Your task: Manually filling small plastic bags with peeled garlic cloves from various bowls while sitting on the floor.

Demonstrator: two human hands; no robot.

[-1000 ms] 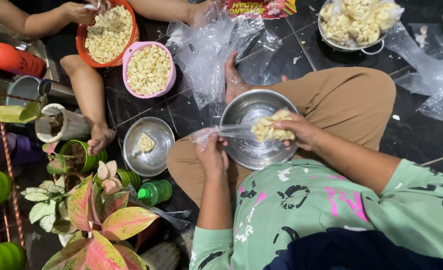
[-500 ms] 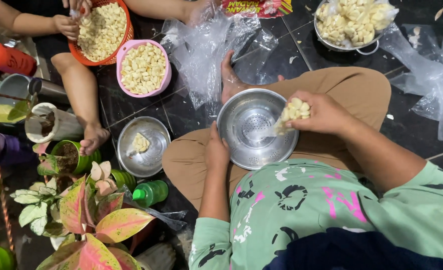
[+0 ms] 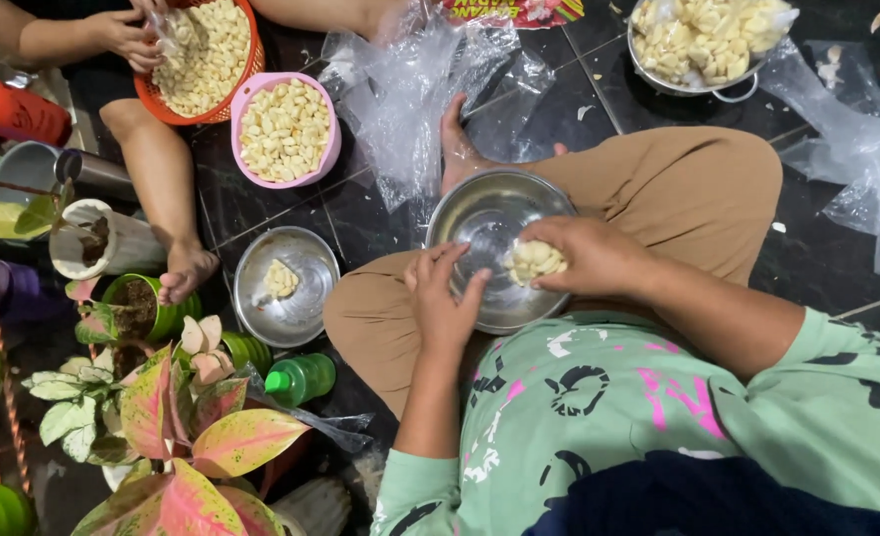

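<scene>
Right hand [image 3: 584,260]: a handful of peeled garlic cloves [image 3: 535,261] is grasped over the steel bowl [image 3: 479,213].
Left hand [image 3: 445,303]: is laid with loose fingers on the bowl's near rim; nothing is held.
Steel bowl: is rested on the lap.
Pink bowl [image 3: 329,159]: is placed beyond the steel bowl, full of cloves.

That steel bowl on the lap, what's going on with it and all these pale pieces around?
A person sits cross-legged on the dark floor with a steel bowl on their lap. Their right hand holds a clump of pale peeled pieces over it, while the left hand rests on the bowl's rim. Another person's hand reaches into an orange basket of the same pieces, beside a full pink bowl.
</scene>
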